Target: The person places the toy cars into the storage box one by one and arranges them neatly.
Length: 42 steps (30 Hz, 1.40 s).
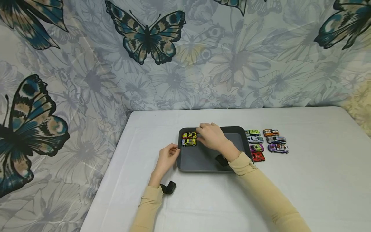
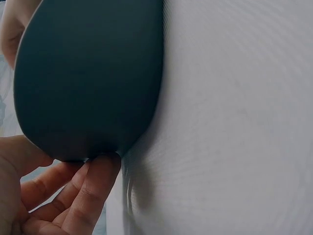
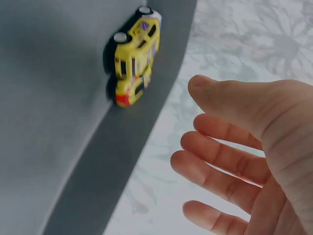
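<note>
A dark grey tray [image 1: 208, 161] lies on the white table. Two yellow toy cars [image 1: 189, 142] sit side by side in its far left corner. My left hand [image 1: 166, 158] is at the tray's left edge; in the left wrist view its thumb and fingers [image 2: 98, 181] pinch the tray's rim [image 2: 73, 152]. Over the far part of the tray is my right hand [image 1: 213, 138], just right of the yellow cars. Seen from the right wrist, that hand [image 3: 234, 152] has spread, slightly bent fingers and holds nothing, apart from the yellow cars [image 3: 134, 58].
Right of the tray stand two columns of toy cars: a near one with green, silver, magenta and red cars [image 1: 258, 157], and a further one with orange, silver and purple cars [image 1: 278, 148]. A butterfly-patterned cloth [image 1: 176, 77] hangs behind the table [image 1: 313, 180].
</note>
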### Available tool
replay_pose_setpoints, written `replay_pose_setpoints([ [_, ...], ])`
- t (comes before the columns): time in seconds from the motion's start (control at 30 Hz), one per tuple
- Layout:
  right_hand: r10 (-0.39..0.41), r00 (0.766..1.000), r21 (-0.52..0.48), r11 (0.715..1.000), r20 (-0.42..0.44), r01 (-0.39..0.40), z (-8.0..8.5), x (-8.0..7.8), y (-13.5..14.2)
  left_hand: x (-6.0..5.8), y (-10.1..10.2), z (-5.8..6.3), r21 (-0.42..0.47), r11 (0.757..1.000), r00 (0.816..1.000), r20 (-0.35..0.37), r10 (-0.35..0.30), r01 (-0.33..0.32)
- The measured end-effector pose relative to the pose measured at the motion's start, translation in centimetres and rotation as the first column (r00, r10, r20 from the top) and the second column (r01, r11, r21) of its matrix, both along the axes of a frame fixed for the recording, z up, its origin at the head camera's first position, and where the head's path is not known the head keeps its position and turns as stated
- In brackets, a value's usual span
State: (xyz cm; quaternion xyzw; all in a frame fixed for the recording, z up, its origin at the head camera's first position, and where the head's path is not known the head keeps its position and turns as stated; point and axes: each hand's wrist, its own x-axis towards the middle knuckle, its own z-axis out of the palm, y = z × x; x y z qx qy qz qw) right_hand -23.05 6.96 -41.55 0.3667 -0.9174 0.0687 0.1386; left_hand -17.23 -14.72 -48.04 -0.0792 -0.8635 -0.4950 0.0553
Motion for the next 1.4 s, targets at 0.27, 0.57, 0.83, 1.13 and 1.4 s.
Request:
replay_pose_setpoints([
  [0.27, -0.052, 0.996, -0.039, 0.998, -0.071, 0.05, 0.9, 0.7, 3.5, 0.1, 0.0, 0.1, -0.004, 1.0, 1.0, 0.0, 0.001, -0.001],
  [0.57, -0.135, 0.986, -0.077, 0.989, -0.099, 0.128, 1.8, 1.6, 8.6, 0.1, 0.0, 0.1, -0.01, 1.0, 1.0, 0.018, 0.014, -0.014],
  [0.83, -0.181, 0.978, -0.099, 0.98, -0.107, 0.171, 1.7, 2.4, 13.4, 0.1, 0.1, 0.0, -0.008, 1.0, 1.0, 0.02, 0.014, -0.014],
  [1.13, -0.245, 0.968, -0.113, 0.965, -0.054, 0.238, 0.5, 3.7, 18.2, 0.2, 0.1, 0.0, -0.008, 1.0, 1.0, 0.021, 0.013, -0.013],
  [1.4, -0.301, 0.954, -0.083, 0.95, 0.01, 0.301, -0.7, 4.8, 21.1, 0.2, 0.1, 0.1, -0.012, 1.0, 0.999, 0.029, 0.015, -0.014],
])
